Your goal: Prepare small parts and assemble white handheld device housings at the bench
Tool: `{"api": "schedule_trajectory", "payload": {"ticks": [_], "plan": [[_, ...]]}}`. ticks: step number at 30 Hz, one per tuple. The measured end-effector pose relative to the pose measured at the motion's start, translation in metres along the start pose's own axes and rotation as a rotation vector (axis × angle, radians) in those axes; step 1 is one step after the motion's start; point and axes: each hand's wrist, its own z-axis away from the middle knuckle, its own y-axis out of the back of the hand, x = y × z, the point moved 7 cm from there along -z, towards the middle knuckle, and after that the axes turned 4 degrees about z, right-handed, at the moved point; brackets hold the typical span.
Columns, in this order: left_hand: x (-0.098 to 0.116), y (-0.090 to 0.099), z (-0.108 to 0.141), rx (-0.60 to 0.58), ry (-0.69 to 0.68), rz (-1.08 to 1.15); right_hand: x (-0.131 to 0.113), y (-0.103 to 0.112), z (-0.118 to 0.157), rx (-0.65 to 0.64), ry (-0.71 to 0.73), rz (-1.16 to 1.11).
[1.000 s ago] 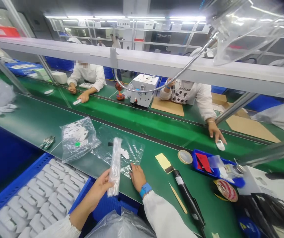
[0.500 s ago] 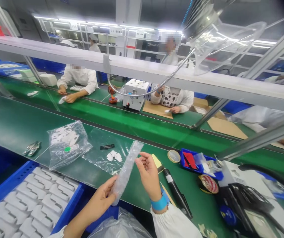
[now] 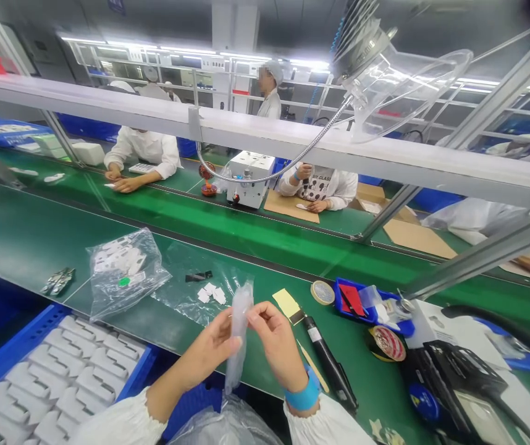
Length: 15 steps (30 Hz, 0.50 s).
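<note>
Plastic sleeve (image 3: 239, 337) now upright, apparently pinched by left hand (image 3: 209, 341), right hand (image 3: 277, 346), fingers partly hidden

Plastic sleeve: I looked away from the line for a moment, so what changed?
The right hand rose off the belt to the clear plastic sleeve, now upright between both hands. The left hand kept hold. The bag of white parts stayed put.
</note>
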Motion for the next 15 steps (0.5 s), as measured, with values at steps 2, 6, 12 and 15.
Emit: {"api": "schedule_trajectory", "payload": {"ticks": [2,6,12,15], "plan": [[0.006,-0.002,-0.005,0.06,-0.028,-0.028,-0.003,-0.002,0.003,0.0,0.017,0.035],[0.005,0.01,-0.006,0.193,0.016,0.019,-0.006,0.015,0.003,0.093,0.061,0.137],[0.011,0.022,-0.009,0.263,0.064,0.157,0.002,0.032,-0.005,0.173,0.027,0.135],[-0.005,0.004,-0.006,0.239,0.091,0.201,0.011,0.015,0.004,0.123,0.004,0.103]]}}
